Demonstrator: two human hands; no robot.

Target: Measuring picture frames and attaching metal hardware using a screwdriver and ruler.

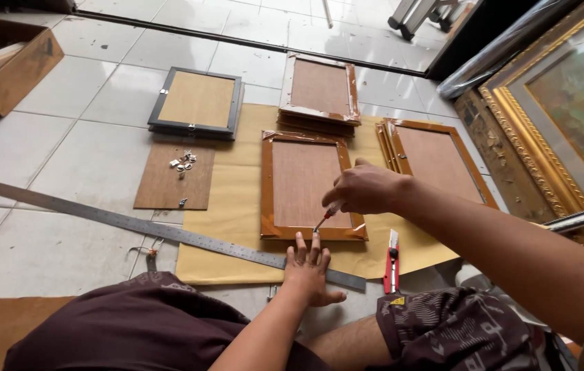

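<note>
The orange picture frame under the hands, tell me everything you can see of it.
The orange picture frame lies back side up and flat on tan paper on the tiled floor. Its glossy orange-brown border surrounds a brown backing board. The left hand touches its near edge, fingers spread; the right hand holds a screwdriver, tip at that edge.

Orange-brown frame (266,185) with reddish board back; red utility knife (392,264); grey steel ruler (134,223); tan paper (237,206); black frame (158,103); white tiled floor (45,151).

Pale grey floor tiles (45,144) lay in even daylight. A wooden crate (10,69) sat far left; a gilt-framed painting (567,117) leaned at the right, near a dark floor track (237,42).
</note>
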